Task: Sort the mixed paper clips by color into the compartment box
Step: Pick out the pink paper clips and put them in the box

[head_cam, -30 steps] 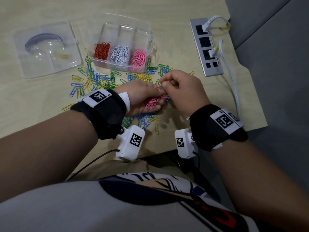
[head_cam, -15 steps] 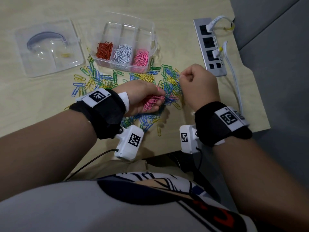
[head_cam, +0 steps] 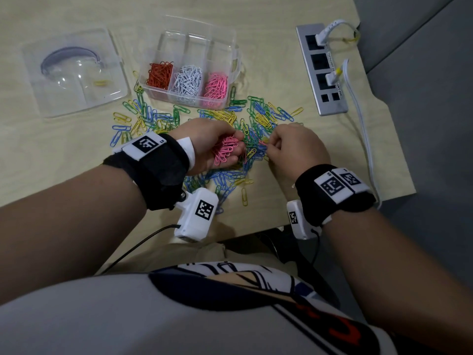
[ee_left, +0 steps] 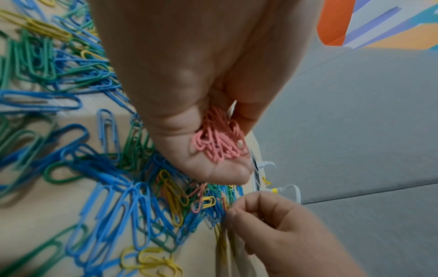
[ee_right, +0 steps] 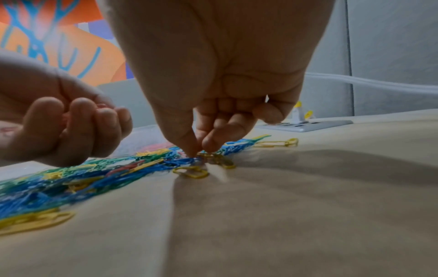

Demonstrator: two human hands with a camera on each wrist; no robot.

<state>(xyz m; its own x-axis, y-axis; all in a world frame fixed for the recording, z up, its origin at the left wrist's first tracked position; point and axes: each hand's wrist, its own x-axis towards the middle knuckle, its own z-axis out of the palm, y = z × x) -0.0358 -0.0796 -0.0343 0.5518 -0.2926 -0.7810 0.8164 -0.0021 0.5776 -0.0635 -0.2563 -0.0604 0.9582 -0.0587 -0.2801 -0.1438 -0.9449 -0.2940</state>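
The left hand (head_cam: 204, 144) is lying palm up over the pile of clips (head_cam: 258, 119) on the table (head_cam: 51, 155). Its fingers are curling around a bunch of pink clips (head_cam: 226, 149), holding them in the palm.

The right hand (head_cam: 294, 147) is just beside it, reaching down into the pile. Its thumb and first finger (ee_right: 213, 142) are coming together in a narrow pinch, with the tips touching the clips. I cannot tell if a clip is really caught between them. The other fingers are curling in.

The pile is a mix of blue, green and yellow clips, with a few pink ones still in it. It is spreading out in front of the box (head_cam: 217, 47) and on both sides of the hands.

The clear box is sitting past the pile. Three of its front spaces are holding clips: red clips (head_cam: 160, 74) on the left, white clips (head_cam: 186, 82) in the middle, and more pink ones on the right.

A clear lid (head_cam: 74, 70) is lying to the left of the box. A gray power strip (head_cam: 321, 73) with white cords (head_cam: 358, 103) is lying to the right.
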